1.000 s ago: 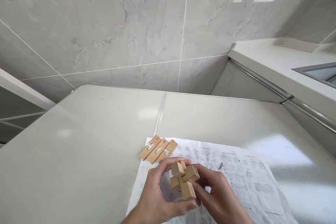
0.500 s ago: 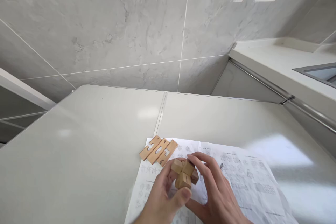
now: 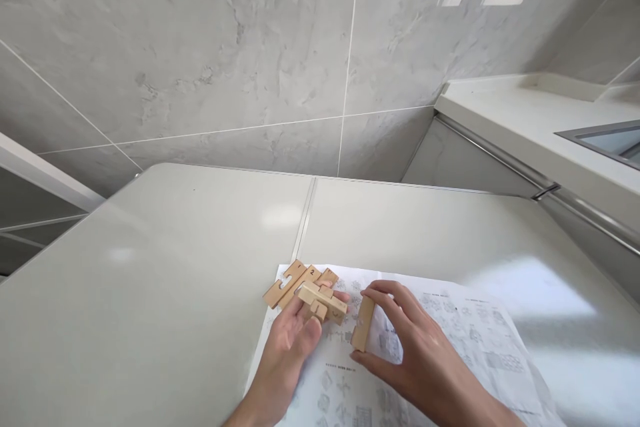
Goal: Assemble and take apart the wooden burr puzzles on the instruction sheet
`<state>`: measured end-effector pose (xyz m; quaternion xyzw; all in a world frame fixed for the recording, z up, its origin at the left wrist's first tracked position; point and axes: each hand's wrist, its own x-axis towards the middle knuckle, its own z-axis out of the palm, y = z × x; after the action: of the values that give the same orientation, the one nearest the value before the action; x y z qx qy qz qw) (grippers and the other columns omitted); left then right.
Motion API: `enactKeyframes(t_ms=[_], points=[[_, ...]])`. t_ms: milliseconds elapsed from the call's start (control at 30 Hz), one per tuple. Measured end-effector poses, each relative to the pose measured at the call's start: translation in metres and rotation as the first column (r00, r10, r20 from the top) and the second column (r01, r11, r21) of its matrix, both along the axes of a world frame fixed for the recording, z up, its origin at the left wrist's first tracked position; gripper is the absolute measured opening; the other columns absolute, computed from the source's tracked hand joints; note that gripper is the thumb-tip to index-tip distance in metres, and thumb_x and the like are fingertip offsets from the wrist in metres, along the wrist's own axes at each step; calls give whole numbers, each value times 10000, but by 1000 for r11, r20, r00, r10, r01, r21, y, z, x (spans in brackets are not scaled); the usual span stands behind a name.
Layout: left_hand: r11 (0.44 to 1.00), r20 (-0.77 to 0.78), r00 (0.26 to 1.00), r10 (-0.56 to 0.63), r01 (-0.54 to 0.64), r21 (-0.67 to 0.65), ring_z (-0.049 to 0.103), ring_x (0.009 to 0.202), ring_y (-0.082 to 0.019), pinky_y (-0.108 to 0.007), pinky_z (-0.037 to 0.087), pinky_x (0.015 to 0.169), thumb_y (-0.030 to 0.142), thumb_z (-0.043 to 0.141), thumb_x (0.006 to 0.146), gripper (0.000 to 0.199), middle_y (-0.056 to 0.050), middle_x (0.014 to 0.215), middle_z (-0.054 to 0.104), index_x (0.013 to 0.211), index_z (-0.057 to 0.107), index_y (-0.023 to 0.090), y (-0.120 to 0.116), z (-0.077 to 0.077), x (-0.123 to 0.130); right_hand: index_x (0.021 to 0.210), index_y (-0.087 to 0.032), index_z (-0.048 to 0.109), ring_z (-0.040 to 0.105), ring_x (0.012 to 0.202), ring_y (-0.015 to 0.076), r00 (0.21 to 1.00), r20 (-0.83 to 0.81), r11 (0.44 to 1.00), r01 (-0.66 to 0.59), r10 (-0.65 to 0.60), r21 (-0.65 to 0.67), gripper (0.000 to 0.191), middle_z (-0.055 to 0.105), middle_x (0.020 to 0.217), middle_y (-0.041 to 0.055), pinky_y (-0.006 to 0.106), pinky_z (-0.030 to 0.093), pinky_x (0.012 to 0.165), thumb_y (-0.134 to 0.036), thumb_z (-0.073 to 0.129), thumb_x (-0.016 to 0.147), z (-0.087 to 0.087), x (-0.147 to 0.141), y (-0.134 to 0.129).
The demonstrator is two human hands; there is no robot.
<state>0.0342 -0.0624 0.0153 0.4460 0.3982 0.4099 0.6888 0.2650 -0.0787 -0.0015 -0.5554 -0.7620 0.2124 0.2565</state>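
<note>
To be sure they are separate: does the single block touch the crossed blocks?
Apart: the head view shows paper visible between the single block and the crossed blocks.

Since the earlier views, I have parted one notched block (image 3: 363,325) from the crossed blocks (image 3: 323,303); my right hand (image 3: 420,347) now pinches it by its ends, apart from the rest. My left hand (image 3: 287,347), turned more palm-up, has shifted leftward with the remaining cluster, which now partly hides the numbered flat pieces (image 3: 289,282).
</note>
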Motion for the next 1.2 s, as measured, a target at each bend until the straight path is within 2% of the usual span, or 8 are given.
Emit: enactKeyframes(t_ms=[200,333,500,633,800,1000,1100,1200], points=[[998,16,998,-55,55,24,452,1518,-448,-569,392,1253,729,807,835,808,-175,1519,621,1453,661,229,-1,-2,1,1437,-328,529,652,1292,394,999,49,995,2,3,-104,691,563,1479,143,541,684,901,-286,871,838,-12,0,-1],[998,-5,998,-56,57,21,389,1560,-448,-600,282,1306,630,907,785,867,-167,1568,581,1506,618,243,-4,-7,-1,1434,-331,553,540,1425,423,999,41,995,-3,7,-97,703,541,1522,142,597,625,1020,-253,886,820,-14,1,0],[996,-155,986,-57,67,62,435,1531,-426,-576,325,1288,508,936,792,787,-125,1565,584,1480,625,289,-6,-6,0,1430,-367,576,613,1342,328,987,-157,967,-62,23,-248,503,575,1499,89,500,612,1027,-344,760,963,21,6,5],[988,-220,971,-97,121,98,559,1418,-410,-527,447,1202,462,956,765,755,-128,1521,609,1434,649,291,-6,-2,4,1188,-327,679,689,987,242,946,-313,897,-204,78,-392,163,729,1083,20,406,576,895,-413,626,1060,50,3,7],[977,-267,955,-131,170,129,522,1453,-416,-552,374,1249,478,952,762,773,-129,1568,578,1451,646,305,-7,-3,0,995,-265,683,625,876,208,913,-405,865,-234,40,-444,205,717,954,6,353,497,830,-413,575,1089,55,2,11],[963,-382,920,-84,174,208,558,1417,-415,-553,422,1222,477,946,767,754,-121,1475,658,1447,658,324,0,1,-8,1042,-204,725,598,806,171,655,-753,654,-543,-61,-526,367,681,955,34,329,516,794,-563,649,1035,63,30,22],[929,-551,834,17,190,317,591,1376,-402,-540,474,1185,422,932,799,700,-104,1455,674,1441,666,345,4,6,-6,1052,-217,728,611,801,178,760,-648,699,-438,-48,-565,338,709,970,44,333,514,781,-538,623,1049,68,42,26],[852,-657,749,86,288,438,609,1343,-388,-532,507,1158,354,909,827,631,-97,1407,694,1415,679,341,8,5,-4,944,-252,681,627,770,205,970,-237,851,-84,-49,-518,274,729,887,33,340,474,697,-487,588,1051,64,47,25]])
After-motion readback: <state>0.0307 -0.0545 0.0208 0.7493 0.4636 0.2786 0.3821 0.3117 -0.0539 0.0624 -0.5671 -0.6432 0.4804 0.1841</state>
